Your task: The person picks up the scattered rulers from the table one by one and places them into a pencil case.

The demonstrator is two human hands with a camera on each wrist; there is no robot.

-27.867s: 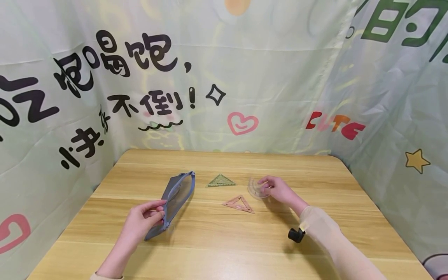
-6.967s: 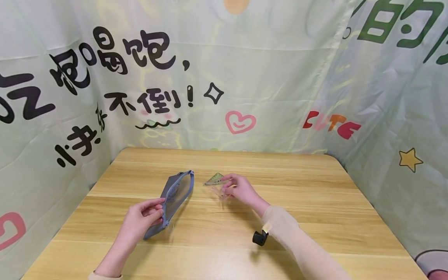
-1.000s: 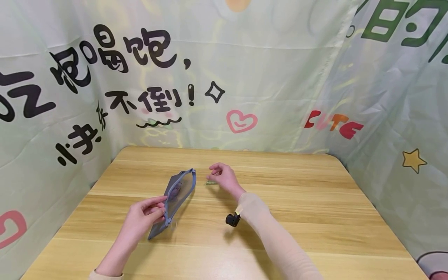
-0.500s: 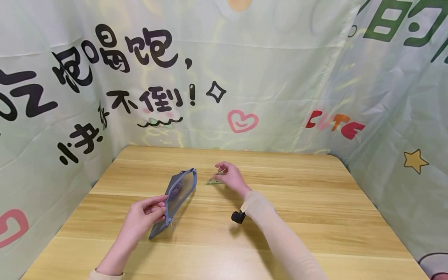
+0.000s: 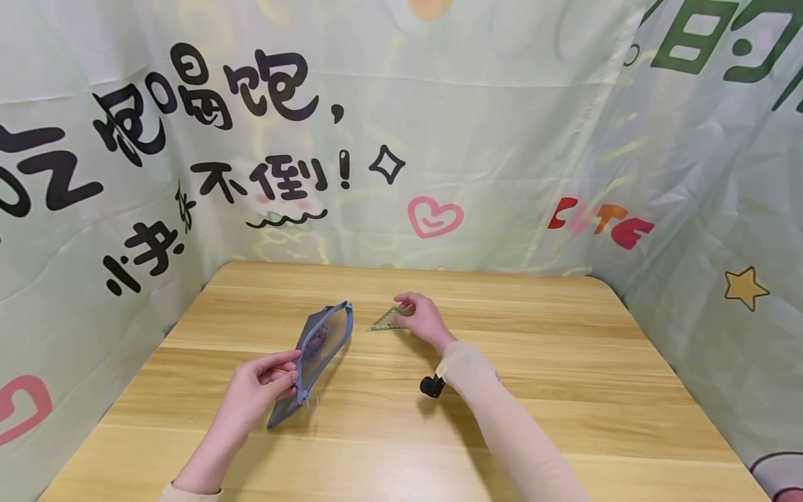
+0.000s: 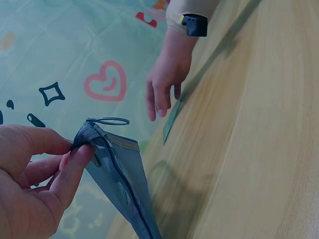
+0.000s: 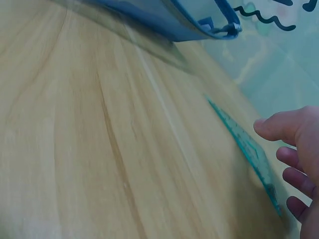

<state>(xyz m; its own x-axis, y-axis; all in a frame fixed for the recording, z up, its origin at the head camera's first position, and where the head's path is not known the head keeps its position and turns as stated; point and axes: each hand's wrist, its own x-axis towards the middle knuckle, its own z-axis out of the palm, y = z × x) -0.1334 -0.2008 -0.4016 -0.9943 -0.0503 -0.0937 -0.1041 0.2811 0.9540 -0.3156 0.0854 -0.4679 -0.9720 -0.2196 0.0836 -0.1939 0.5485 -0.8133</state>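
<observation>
My left hand (image 5: 260,383) pinches the rim of a blue zip pouch (image 5: 285,408) between thumb and fingers, and the pouch's mouth gapes toward the right. Through its mesh side a purplish shape (image 5: 316,341) shows. To the right of the pouch a green triangular set square (image 5: 384,322) lies on the table, partly covered by my right hand (image 5: 423,322) in the head view. In the right wrist view, the thumb (image 7: 279,127) and loosely bent fingers are just above the set square (image 7: 249,149), with a gap between thumb and fingertips.
The wooden table (image 5: 564,390) is backed by printed cloth (image 5: 502,160) on three sides. A small black camera (image 5: 431,385) sticks out from the right wrist near the tabletop. A clear loop (image 5: 311,402) hangs from the pouch's zip end.
The clear protractor and pink set square seen on the table earlier are gone from it; the right hand held the pink one 7 s ago. Lately that hand has shifted rightward, uncovering more green set square.
</observation>
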